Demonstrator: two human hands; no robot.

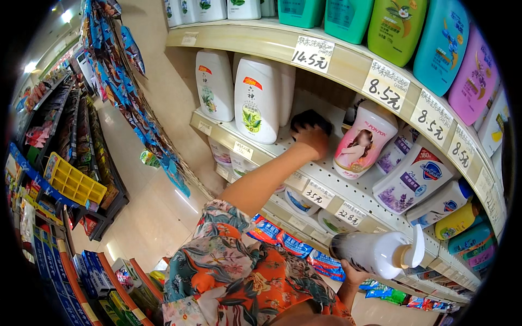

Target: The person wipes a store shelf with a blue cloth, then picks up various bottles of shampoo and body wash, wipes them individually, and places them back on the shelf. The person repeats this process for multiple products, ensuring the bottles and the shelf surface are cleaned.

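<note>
My left hand point(313, 142) reaches onto the middle shelf and grips a bunched black cloth point(310, 122), which lies against the perforated shelf board point(322, 165). White bottles point(256, 102) with green leaf pictures stand left of it, and a pink and white bottle point(365, 140) with a picture of a person stands right of it. Lower right, my right hand point(354, 274) holds a pale pump bottle point(371, 250) tilted on its side, its white pump head pointing right. The fingers under that bottle are partly hidden.
Green, blue and purple bottles point(438, 45) stand on the upper shelf, above handwritten price tags point(313, 53). Safeguard bottles point(415, 179) are at the right. Blue and red packets point(291, 244) lie below the shelves. Hanging blue packets point(126, 118) and a yellow divided tray point(75, 179) are at the left.
</note>
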